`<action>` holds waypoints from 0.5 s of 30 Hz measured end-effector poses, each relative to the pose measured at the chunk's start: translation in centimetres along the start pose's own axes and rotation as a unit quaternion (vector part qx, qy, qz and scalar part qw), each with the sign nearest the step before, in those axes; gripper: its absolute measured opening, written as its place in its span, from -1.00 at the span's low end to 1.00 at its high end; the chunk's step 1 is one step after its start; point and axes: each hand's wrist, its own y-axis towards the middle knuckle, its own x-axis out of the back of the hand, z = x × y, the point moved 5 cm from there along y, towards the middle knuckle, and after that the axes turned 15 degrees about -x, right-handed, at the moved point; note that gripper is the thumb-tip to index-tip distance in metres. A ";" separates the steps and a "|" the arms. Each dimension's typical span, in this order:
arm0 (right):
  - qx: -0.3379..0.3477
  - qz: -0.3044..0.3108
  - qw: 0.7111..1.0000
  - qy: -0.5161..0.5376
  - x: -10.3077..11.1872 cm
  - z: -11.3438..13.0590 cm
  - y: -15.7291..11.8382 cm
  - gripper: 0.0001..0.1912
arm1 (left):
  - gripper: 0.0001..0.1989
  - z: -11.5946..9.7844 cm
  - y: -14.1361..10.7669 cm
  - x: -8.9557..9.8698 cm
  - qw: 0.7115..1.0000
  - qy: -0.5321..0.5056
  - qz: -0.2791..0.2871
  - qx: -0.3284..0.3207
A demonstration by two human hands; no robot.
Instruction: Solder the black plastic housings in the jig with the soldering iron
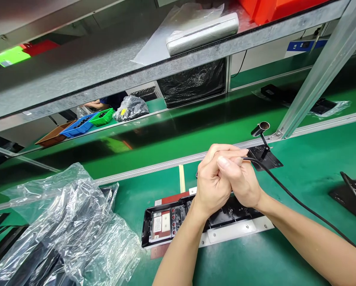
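Note:
Both hands are closed together above a long black plastic housing (178,212). My left hand (211,178) has its fingers folded, and what lies inside them is hidden. Pressed against it, my right hand (245,180) is curled round a black cable (287,190) that leaves the grip at the top and runs down to the right edge. The housing lies open side up, with a row of round holes and a white label at its left end. Its middle is covered by my hands and forearms. A white strip with screws (234,231) runs along its near side, and a red-brown board (158,251) lies underneath.
A black tube-shaped holder (260,129) stands on a plate behind my right hand. Clear plastic bags with black parts (76,226) fill the left. A dark stand-like object (350,196) sits at right. Overhead runs a metal shelf (106,89). Coloured bins (81,125) and another person's arm (97,104) are beyond.

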 end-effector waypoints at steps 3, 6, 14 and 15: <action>0.001 -0.006 1.000 0.003 0.0 -0.1 0.0 -0.50 | -0.82 0.0 0.1 0.0 1.000 -0.007 -0.006 -0.004; -0.010 0.000 1.000 0.020 -0.1 -0.3 0.0 -0.50 | -0.83 0.0 0.1 0.1 1.000 -0.011 -0.008 -0.008; 0.000 0.009 0.998 0.058 -0.1 -0.3 -0.1 -0.49 | -0.82 -0.1 0.2 0.0 1.000 0.000 -0.004 0.000; 0.003 0.007 0.998 0.062 -0.1 -0.3 -0.1 -0.49 | -0.83 0.0 0.2 0.0 1.000 -0.005 -0.004 0.001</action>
